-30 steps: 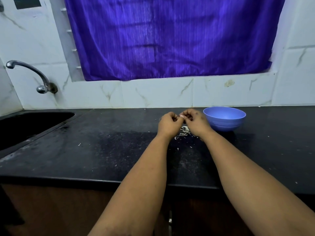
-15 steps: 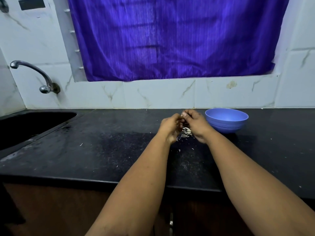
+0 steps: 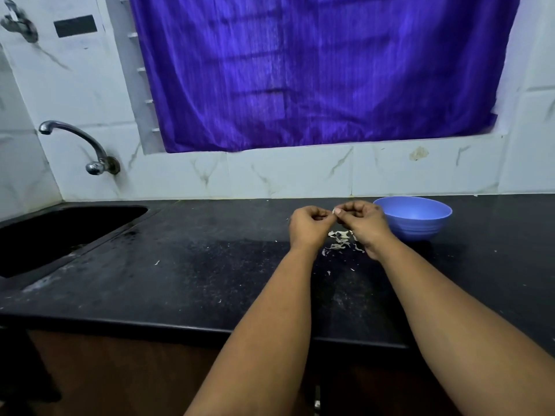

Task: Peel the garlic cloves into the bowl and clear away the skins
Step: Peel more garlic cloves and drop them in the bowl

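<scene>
both hands, left (image 3: 310, 225) and right (image 3: 362, 222), pinch one clove (image 3: 334, 211) with curled fingers above the skins (image 3: 341, 240) (bowl (image 3: 416, 219) just beside).

Both bare forearms reach toward twelve o'clock, the curled left hand (image 3: 310, 225) and curled right hand (image 3: 362, 222) meeting fingertip to fingertip, pinching together.

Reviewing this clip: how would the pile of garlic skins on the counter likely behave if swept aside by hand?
The garlic skins look thin, curled and papery, so they are probably very light and floppy. Loose flecks already dot the black counter around the pile, so a push would likely scatter rather than slide them together. Some may cling to the fingers; gathering them gently seems wiser.
</scene>
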Demonstrator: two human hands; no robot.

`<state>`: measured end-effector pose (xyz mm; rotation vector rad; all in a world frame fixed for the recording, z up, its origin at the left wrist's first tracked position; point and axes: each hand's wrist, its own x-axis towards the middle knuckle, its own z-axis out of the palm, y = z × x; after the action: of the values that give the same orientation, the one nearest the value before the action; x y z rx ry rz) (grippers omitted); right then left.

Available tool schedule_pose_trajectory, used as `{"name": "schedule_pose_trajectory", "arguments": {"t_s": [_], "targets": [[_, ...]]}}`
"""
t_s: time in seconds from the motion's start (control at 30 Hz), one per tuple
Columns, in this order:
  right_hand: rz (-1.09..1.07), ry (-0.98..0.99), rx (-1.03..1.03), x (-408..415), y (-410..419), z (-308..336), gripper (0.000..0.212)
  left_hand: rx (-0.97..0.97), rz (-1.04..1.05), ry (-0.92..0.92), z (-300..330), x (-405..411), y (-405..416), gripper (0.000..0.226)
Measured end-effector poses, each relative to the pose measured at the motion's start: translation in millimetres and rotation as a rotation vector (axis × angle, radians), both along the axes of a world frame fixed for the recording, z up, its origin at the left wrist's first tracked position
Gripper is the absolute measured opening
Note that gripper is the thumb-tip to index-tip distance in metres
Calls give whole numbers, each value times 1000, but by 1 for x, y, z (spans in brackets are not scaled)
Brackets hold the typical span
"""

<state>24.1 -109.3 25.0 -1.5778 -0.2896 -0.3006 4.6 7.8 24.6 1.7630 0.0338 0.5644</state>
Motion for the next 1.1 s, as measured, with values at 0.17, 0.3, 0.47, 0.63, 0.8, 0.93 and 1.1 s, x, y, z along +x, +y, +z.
{"name": "schedule_pose_trajectory", "arguments": {"t_s": [0.17,0.3,0.47,0.63,0.8,0.93,1.1], "targets": [[-77,18,-220,5,1,-3,17,120,9,-30,-3,2,0,9],[-70,44,-277,4,-1,-2,21,158,2,-14,-4,3,2,14],[-88,21,-405,3,-2,-2,19,191,-25,4,-3,0,4,20],[-101,-84,-446,4,1,-3,14,-83,-56,16,0,-1,4,25],[-101,-171,-366,2,2,-2,12,-144,-46,17,1,-1,1,26],[-68,-71,-259,1,3,-2,12,28,6,12,-2,-1,1,27],[-36,19,-106,-2,4,0,5,-74,-28,53,1,-4,0,26]]}}
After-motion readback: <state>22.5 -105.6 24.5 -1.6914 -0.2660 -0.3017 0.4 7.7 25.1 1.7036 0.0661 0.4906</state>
